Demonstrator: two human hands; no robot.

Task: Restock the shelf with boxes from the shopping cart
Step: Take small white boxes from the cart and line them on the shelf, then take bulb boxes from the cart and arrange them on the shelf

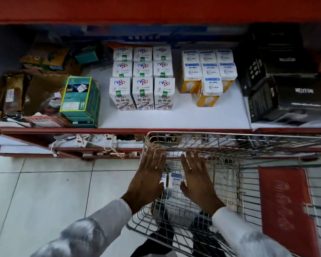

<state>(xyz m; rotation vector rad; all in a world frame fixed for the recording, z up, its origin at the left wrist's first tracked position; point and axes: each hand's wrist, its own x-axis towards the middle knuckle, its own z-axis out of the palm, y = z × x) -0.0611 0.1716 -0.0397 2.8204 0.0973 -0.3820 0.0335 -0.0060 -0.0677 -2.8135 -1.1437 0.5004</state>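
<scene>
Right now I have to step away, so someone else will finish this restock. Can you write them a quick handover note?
Left hand and right hand: both open, holding nothing, reaching down into the shopping cart.
In the cart: at least two small white-and-blue boxes between the hands.
Done: matching bulb boxes already stand in rows on the shelf, right of the Nippo boxes.
Left: lift the cart boxes and add them to the front row.

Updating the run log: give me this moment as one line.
phase: reaching into cart | left hand: open, empty | right hand: open, empty | target: bulb boxes in shopping cart | shelf: free front space
</scene>
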